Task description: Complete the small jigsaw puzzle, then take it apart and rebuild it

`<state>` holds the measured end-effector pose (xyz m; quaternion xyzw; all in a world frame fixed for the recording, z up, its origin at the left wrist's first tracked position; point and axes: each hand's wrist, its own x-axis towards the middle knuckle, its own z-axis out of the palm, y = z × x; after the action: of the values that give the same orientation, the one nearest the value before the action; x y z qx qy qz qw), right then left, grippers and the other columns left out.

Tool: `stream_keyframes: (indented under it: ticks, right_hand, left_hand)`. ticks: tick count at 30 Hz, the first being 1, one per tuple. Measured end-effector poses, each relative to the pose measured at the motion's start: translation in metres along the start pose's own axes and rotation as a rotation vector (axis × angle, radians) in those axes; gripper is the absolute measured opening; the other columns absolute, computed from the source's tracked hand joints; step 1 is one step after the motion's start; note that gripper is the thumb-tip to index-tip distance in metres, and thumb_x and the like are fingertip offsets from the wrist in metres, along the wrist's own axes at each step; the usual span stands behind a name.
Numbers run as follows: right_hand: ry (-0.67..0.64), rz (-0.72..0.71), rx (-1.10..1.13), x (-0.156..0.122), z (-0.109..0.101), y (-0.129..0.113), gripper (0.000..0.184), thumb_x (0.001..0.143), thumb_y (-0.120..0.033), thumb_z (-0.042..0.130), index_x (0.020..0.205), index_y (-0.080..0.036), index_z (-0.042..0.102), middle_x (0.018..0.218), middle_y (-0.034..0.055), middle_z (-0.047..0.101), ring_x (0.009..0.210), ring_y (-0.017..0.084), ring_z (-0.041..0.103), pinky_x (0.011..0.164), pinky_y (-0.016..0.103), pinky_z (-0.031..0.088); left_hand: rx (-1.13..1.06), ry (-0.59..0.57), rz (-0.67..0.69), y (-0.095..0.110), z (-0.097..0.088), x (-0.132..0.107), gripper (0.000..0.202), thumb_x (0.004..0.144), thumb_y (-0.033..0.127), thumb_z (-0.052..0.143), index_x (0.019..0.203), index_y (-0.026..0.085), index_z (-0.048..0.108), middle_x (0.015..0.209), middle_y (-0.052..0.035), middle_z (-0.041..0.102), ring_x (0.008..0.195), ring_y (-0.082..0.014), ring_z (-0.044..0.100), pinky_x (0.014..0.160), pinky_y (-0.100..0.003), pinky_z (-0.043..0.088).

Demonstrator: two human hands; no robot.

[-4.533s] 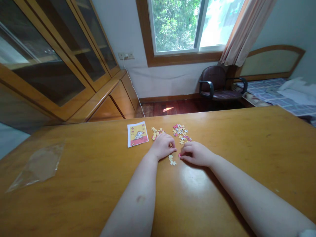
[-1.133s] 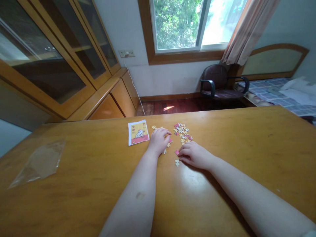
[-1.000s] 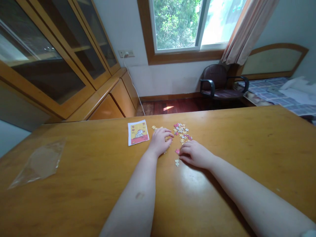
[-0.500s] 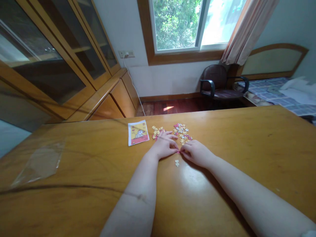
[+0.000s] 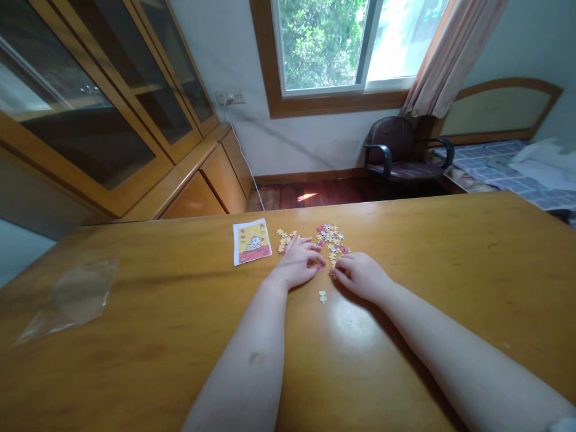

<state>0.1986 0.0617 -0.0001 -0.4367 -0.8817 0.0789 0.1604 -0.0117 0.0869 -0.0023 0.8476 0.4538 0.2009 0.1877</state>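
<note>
My left hand [image 5: 297, 265] rests knuckles-up on the wooden table [image 5: 180, 336], its fingers curled and the tips pressing a small pink puzzle piece [image 5: 320, 268]. Just to the right, my right hand [image 5: 363, 276] is curled too, fingertips pinched together at the near edge of a mixed pink and yellow pile of pieces [image 5: 330, 237]. What it pinches is too small to make out. A yellow pile [image 5: 283, 239] lies beyond my left hand. One cream piece [image 5: 322, 296] lies alone in front of both hands. A picture card [image 5: 251, 241] lies to the left.
A crumpled clear plastic bag [image 5: 67, 297] lies at the table's left. Behind the table stand glass-fronted wooden cabinets [image 5: 112, 120], a dark armchair [image 5: 398, 153] under the window, and a bed [image 5: 517, 174] at the right.
Half a second ago both hands' fingertips met over the pink piece. My right hand has since drawn slightly right toward the mixed pile; my left stays on the pink piece.
</note>
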Motion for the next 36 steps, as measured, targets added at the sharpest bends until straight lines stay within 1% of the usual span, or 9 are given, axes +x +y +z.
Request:
stream_keyframes:
  ticks: [6, 13, 16, 20, 25, 28, 31, 34, 36]
  right_hand:
    - [-0.080, -0.132, 0.135, 0.000, -0.003, -0.006, 0.022, 0.091, -0.027, 0.050, 0.091, -0.019, 0.071, 0.081, 0.0053, 0.066, 0.075, 0.016, 0.059, 0.072, 0.028, 0.043]
    - [-0.114, -0.208, 0.260, -0.003, -0.008, -0.013, 0.016, 0.085, -0.027, 0.061, 0.096, -0.021, 0.071, 0.090, 0.0047, 0.067, 0.084, 0.017, 0.061, 0.080, 0.030, 0.044]
    - [-0.191, -0.255, 0.293, -0.004, -0.006, -0.018, 0.024, 0.083, -0.029, 0.065, 0.105, -0.023, 0.070, 0.098, 0.0054, 0.067, 0.089, 0.018, 0.062, 0.083, 0.030, 0.045]
    - [-0.232, -0.226, 0.304, -0.003, -0.004, -0.022, 0.018, 0.082, -0.025, 0.067, 0.099, -0.020, 0.070, 0.097, 0.0062, 0.067, 0.088, 0.018, 0.062, 0.082, 0.029, 0.046]
    - [-0.120, -0.140, 0.367, -0.001, 0.001, -0.015, 0.002, 0.082, -0.020, 0.066, 0.081, -0.019, 0.067, 0.080, 0.0020, 0.067, 0.077, 0.014, 0.061, 0.074, 0.025, 0.047]
    - [0.006, -0.115, 0.289, 0.001, 0.009, -0.003, 0.009, 0.084, -0.022, 0.065, 0.076, -0.020, 0.068, 0.076, 0.0026, 0.067, 0.074, 0.014, 0.061, 0.073, 0.026, 0.046]
    - [0.021, -0.131, 0.233, 0.002, 0.011, 0.004, 0.015, 0.087, -0.027, 0.061, 0.078, -0.021, 0.071, 0.080, 0.0043, 0.070, 0.075, 0.015, 0.062, 0.074, 0.028, 0.045]
    - [-0.058, -0.169, 0.195, 0.000, 0.004, -0.004, 0.021, 0.089, -0.036, 0.058, 0.099, -0.024, 0.072, 0.103, 0.0068, 0.071, 0.092, 0.019, 0.061, 0.087, 0.035, 0.043]
    - [-0.133, -0.211, 0.146, -0.002, -0.001, -0.015, 0.046, 0.086, -0.048, 0.059, 0.126, -0.026, 0.060, 0.127, 0.0091, 0.061, 0.111, 0.026, 0.053, 0.098, 0.044, 0.037]
  left_hand:
    - [-0.060, -0.043, 0.022, 0.004, -0.002, 0.000, 0.009, 0.076, 0.027, 0.069, 0.079, 0.033, 0.076, 0.119, 0.0015, 0.066, 0.129, -0.0264, 0.043, 0.116, -0.056, 0.014]
    - [-0.014, -0.054, 0.012, 0.001, 0.000, 0.001, 0.006, 0.074, 0.030, 0.070, 0.076, 0.033, 0.075, 0.116, 0.0031, 0.067, 0.128, -0.0273, 0.043, 0.115, -0.058, 0.011]
    - [0.010, 0.048, -0.009, -0.001, 0.000, 0.003, 0.009, 0.076, 0.024, 0.067, 0.075, 0.029, 0.074, 0.106, 0.0014, 0.071, 0.122, -0.0251, 0.049, 0.115, -0.053, 0.018]
    - [-0.049, 0.327, -0.085, -0.007, -0.005, 0.006, 0.013, 0.083, 0.022, 0.058, 0.084, 0.023, 0.071, 0.095, -0.0019, 0.071, 0.101, -0.0194, 0.061, 0.101, -0.039, 0.041]
    - [-0.114, 0.652, -0.302, -0.016, -0.008, 0.006, 0.015, 0.085, 0.026, 0.055, 0.082, 0.020, 0.068, 0.086, -0.0033, 0.070, 0.089, -0.0193, 0.063, 0.084, -0.033, 0.049]
    - [-0.115, 0.692, -0.319, -0.016, -0.008, 0.005, 0.014, 0.084, 0.026, 0.055, 0.081, 0.020, 0.067, 0.085, -0.0030, 0.070, 0.088, -0.0196, 0.063, 0.084, -0.033, 0.048]
    - [-0.105, 0.672, -0.316, -0.014, -0.009, 0.005, 0.014, 0.084, 0.026, 0.055, 0.081, 0.021, 0.067, 0.086, -0.0027, 0.070, 0.089, -0.0199, 0.063, 0.085, -0.033, 0.048]
    - [-0.091, 0.656, -0.326, -0.012, -0.010, 0.005, 0.013, 0.084, 0.025, 0.055, 0.080, 0.021, 0.067, 0.085, -0.0028, 0.070, 0.090, -0.0203, 0.062, 0.085, -0.034, 0.048]
    - [-0.085, 0.646, -0.320, -0.011, -0.010, 0.005, 0.013, 0.084, 0.024, 0.055, 0.081, 0.020, 0.067, 0.085, -0.0029, 0.070, 0.089, -0.0203, 0.062, 0.085, -0.034, 0.047]
